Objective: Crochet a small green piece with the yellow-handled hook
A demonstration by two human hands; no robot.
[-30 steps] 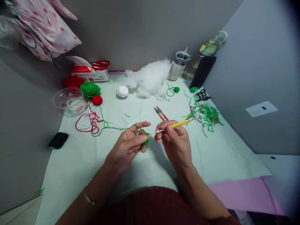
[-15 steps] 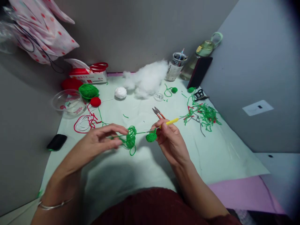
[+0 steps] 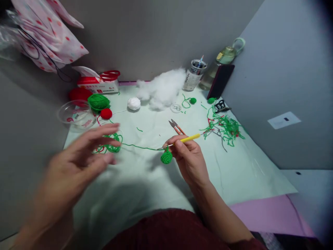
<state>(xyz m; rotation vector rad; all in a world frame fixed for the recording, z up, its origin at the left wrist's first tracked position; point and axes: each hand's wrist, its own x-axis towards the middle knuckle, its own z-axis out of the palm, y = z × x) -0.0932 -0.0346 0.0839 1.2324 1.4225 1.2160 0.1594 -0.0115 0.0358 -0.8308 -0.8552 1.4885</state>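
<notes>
My right hand (image 3: pixel 191 156) pinches a crochet hook with a yellow handle (image 3: pixel 191 138), its metal tip pointing left. Just below that tip hangs a small round green crocheted piece (image 3: pixel 166 157), beside my right fingertips. From the piece a green strand (image 3: pixel 140 147) runs left across the cloth to a loose tangle of green yarn (image 3: pixel 113 143). My left hand (image 3: pixel 85 156), blurred by motion, is beside the tangle with fingers and thumb spread and nothing gripped between them.
Orange-handled snips (image 3: pixel 177 127) lie behind my right hand. White stuffing (image 3: pixel 165 88), a white yarn ball (image 3: pixel 134 103), a green ball (image 3: pixel 99 102) and a clear tub (image 3: pixel 76 114) stand farther back. Green and red scraps (image 3: pixel 229 128) lie at right, near a bottle (image 3: pixel 225 55).
My left hand has moved left and its fingers have spread. The green tangle lies farther left, and more strand stretches from it. The crocheted piece hangs slightly lower.
</notes>
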